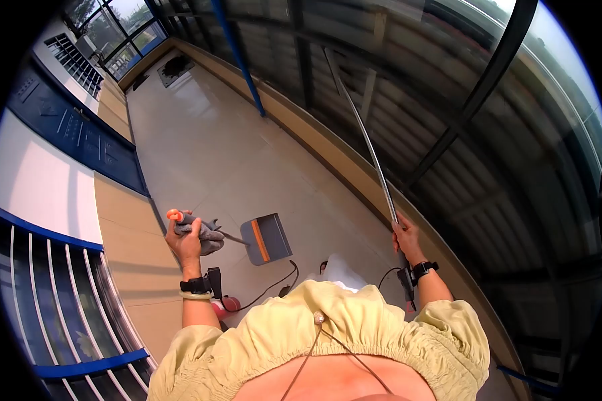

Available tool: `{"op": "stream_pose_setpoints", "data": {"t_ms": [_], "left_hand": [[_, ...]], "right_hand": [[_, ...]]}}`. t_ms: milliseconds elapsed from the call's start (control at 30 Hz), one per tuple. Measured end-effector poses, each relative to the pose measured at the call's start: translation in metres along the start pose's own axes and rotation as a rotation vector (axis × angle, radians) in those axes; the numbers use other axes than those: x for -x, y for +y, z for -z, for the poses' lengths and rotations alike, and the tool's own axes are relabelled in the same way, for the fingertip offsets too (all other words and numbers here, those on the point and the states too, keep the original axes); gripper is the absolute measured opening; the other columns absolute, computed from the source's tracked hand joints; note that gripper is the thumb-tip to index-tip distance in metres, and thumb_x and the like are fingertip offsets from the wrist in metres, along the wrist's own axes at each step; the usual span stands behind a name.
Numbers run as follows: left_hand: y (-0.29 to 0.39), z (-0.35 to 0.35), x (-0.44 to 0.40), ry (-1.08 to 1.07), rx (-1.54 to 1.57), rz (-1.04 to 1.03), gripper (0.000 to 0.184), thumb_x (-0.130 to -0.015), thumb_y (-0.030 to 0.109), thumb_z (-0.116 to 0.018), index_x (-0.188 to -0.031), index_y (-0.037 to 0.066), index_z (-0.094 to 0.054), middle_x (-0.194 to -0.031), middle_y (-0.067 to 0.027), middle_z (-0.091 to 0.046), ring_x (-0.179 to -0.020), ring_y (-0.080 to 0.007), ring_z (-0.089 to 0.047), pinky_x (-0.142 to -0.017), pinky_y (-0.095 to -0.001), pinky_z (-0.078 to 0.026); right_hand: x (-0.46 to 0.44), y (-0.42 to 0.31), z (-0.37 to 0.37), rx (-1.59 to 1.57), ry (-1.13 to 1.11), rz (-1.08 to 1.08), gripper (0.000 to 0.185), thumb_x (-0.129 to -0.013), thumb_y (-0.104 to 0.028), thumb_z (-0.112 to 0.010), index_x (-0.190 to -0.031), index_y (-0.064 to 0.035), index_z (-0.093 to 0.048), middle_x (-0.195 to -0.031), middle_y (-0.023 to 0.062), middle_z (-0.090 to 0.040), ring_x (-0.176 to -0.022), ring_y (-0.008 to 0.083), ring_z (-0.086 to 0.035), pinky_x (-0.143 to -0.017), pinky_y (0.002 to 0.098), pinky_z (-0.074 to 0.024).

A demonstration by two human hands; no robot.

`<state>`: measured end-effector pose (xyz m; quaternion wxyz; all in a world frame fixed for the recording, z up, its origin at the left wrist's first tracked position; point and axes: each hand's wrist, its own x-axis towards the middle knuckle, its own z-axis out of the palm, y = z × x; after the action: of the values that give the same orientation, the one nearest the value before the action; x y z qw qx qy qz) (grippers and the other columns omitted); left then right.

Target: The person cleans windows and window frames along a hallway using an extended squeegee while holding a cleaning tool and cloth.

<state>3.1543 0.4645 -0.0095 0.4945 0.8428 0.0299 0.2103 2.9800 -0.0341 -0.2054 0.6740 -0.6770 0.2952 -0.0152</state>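
My left hand [184,246] is closed around the grey handle [188,219] of a long-handled dustpan, which has an orange tip. A bunched grey cloth [211,242] is gripped in the same hand. Below, the grey dustpan [279,235] with its orange strip hangs or rests near the floor; I cannot tell which. On the other side, my right hand [408,242] wraps round a long metal pole [368,144]. That pole slants up and away toward the windows, and its dark far end appears against the glass. Its lower end passes beside my wrist.
Tall dark-framed windows [408,87] run along the right above a tan low wall [301,144]. Left are a blue door [67,127] and a barred window [60,301]. A blue post [237,57] stands ahead; a mat [175,70] lies on the far floor [201,147].
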Motion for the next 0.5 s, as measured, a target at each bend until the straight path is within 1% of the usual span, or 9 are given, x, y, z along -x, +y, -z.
{"op": "stream_pose_setpoints", "data": {"t_ms": [33, 67, 100, 133, 200, 267, 367, 467, 500], "left_hand": [[-0.002, 0.001, 0.002, 0.028, 0.01, 0.012, 0.024, -0.071, -0.003, -0.071, -0.093, 0.001, -0.062, -0.091, -0.0041, -0.063, -0.082, -0.0134, -0.061, -0.075, -0.0271, -0.049], [-0.002, 0.0, 0.003, 0.057, 0.023, 0.022, 0.024, -0.071, -0.003, -0.071, -0.092, 0.001, -0.062, -0.091, -0.0044, -0.063, -0.082, -0.0137, -0.061, -0.076, -0.0272, -0.049], [-0.003, 0.002, 0.001, 0.082, 0.036, 0.032, 0.024, -0.071, -0.003, -0.071, -0.092, 0.001, -0.062, -0.092, -0.0048, -0.063, -0.082, -0.0139, -0.061, -0.076, -0.0273, -0.049], [-0.008, 0.005, 0.001, 0.096, 0.033, 0.053, 0.024, -0.07, -0.004, -0.071, -0.092, 0.0, -0.062, -0.092, -0.0058, -0.063, -0.083, -0.015, -0.061, -0.077, -0.0286, -0.05], [-0.007, 0.01, -0.001, 0.128, 0.072, 0.081, 0.026, -0.07, -0.004, -0.071, -0.094, 0.0, -0.061, -0.094, -0.007, -0.063, -0.085, -0.0158, -0.061, -0.079, -0.0295, -0.05], [-0.011, 0.015, -0.007, 0.139, 0.118, 0.104, 0.027, -0.071, -0.005, -0.07, -0.095, 0.0, -0.061, -0.096, -0.0081, -0.063, -0.087, -0.0165, -0.06, -0.08, -0.0302, -0.05], [-0.023, 0.019, -0.017, 0.129, 0.182, 0.136, 0.029, -0.071, -0.005, -0.07, -0.097, -0.001, -0.06, -0.099, -0.0092, -0.062, -0.089, -0.0174, -0.06, -0.081, -0.0305, -0.049], [-0.031, 0.023, -0.037, 0.081, 0.198, 0.134, 0.029, -0.071, -0.005, -0.07, -0.098, -0.001, -0.061, -0.099, -0.0087, -0.062, -0.088, -0.0174, -0.06, -0.082, -0.03, -0.049], [-0.031, 0.022, -0.042, 0.063, 0.189, 0.123, 0.029, -0.071, -0.005, -0.07, -0.098, -0.001, -0.061, -0.099, -0.0086, -0.063, -0.088, -0.0173, -0.06, -0.082, -0.03, -0.049]], "right_hand": [[-0.033, -0.001, -0.008, 0.004, -0.013, 0.01, 0.045, -0.093, -0.015, -0.057, -0.137, -0.01, -0.047, -0.054, 0.0011, -0.051, -0.035, 0.0099, -0.044, -0.033, 0.0257, -0.0363], [-0.057, -0.02, -0.017, -0.005, -0.027, -0.021, 0.046, -0.093, -0.016, -0.057, -0.137, -0.0098, -0.046, -0.053, 0.0014, -0.051, -0.035, 0.01, -0.044, -0.033, 0.0262, -0.0362], [-0.082, -0.032, -0.025, 0.053, -0.061, -0.01, 0.046, -0.093, -0.016, -0.057, -0.138, -0.0099, -0.046, -0.053, 0.0017, -0.051, -0.035, 0.0102, -0.043, -0.033, 0.0268, -0.036], [-0.098, -0.037, -0.03, 0.111, -0.093, -0.005, 0.047, -0.093, -0.016, -0.057, -0.138, -0.01, -0.046, -0.053, 0.0021, -0.051, -0.035, 0.0103, -0.043, -0.033, 0.0274, -0.0358], [-0.117, -0.042, -0.047, 0.132, -0.102, -0.018, 0.047, -0.093, -0.017, -0.058, -0.138, -0.0099, -0.046, -0.052, 0.0021, -0.051, -0.034, 0.0106, -0.042, -0.033, 0.0278, -0.0355], [-0.117, -0.034, -0.062, 0.162, -0.069, -0.007, 0.046, -0.092, -0.017, -0.058, -0.137, -0.0096, -0.047, -0.052, 0.0014, -0.05, -0.034, 0.0108, -0.041, -0.033, 0.0278, -0.0348], [-0.098, -0.028, -0.076, 0.241, -0.028, -0.06, 0.045, -0.093, -0.017, -0.057, -0.137, -0.0095, -0.048, -0.051, 0.0033, -0.05, -0.034, 0.0129, -0.043, -0.034, 0.0303, -0.0351], [-0.094, -0.043, -0.103, 0.422, -0.019, -0.059, 0.043, -0.093, -0.016, -0.056, -0.135, -0.0077, -0.05, -0.052, 0.0069, -0.051, -0.034, 0.0159, -0.045, -0.036, 0.0337, -0.0364], [-0.099, -0.047, -0.111, 0.44, -0.037, -0.08, 0.041, -0.092, -0.016, -0.055, -0.132, -0.0064, -0.052, -0.055, 0.0091, -0.053, -0.036, 0.0176, -0.048, -0.038, 0.0347, -0.0385]]}}
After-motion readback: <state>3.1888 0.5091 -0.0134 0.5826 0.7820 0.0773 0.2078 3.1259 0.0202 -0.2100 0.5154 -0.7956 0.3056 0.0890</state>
